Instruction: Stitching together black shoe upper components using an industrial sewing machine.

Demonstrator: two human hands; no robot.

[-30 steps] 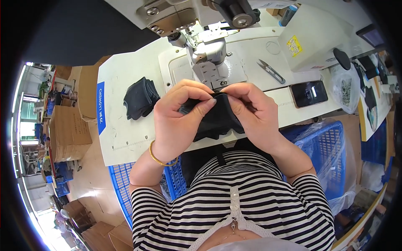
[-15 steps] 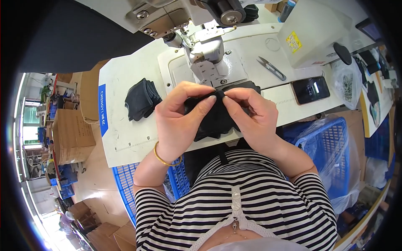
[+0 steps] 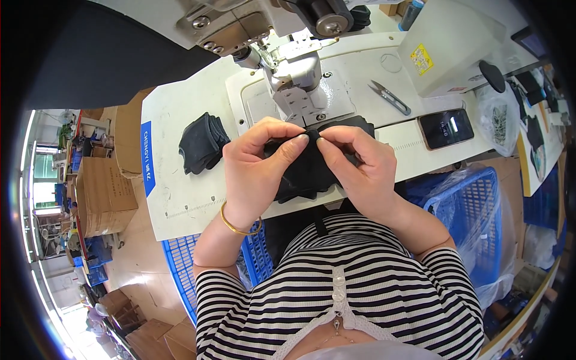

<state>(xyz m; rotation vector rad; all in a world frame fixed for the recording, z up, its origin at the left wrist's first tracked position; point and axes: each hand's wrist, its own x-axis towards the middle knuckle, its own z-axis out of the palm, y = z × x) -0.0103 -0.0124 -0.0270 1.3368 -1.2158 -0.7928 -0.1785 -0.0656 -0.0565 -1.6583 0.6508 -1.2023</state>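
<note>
A piece of black fabric (image 3: 305, 171) hangs between my two hands, in front of the sewing machine (image 3: 297, 75). My left hand (image 3: 264, 159) pinches its upper edge between thumb and forefinger. Right beside it, my right hand (image 3: 357, 162) grips the same edge, so the fingertips almost meet. More dark fabric (image 3: 354, 123) lies behind the right fingers, partly hidden by them. To the left, a small stack of black fabric pieces (image 3: 203, 144) rests on the white table (image 3: 180, 108).
Thread snips (image 3: 390, 98) and a phone (image 3: 445, 129) lie on the right of the table. A clear plastic bag (image 3: 498, 123) is beyond the phone. Blue baskets (image 3: 180, 252) stand below the table's front edge on both sides. Cardboard boxes (image 3: 107, 195) are at the left.
The fingertips have shifted slightly on the fabric's upper edge, which now looks folded between them. Both hands stay in nearly the same place.
</note>
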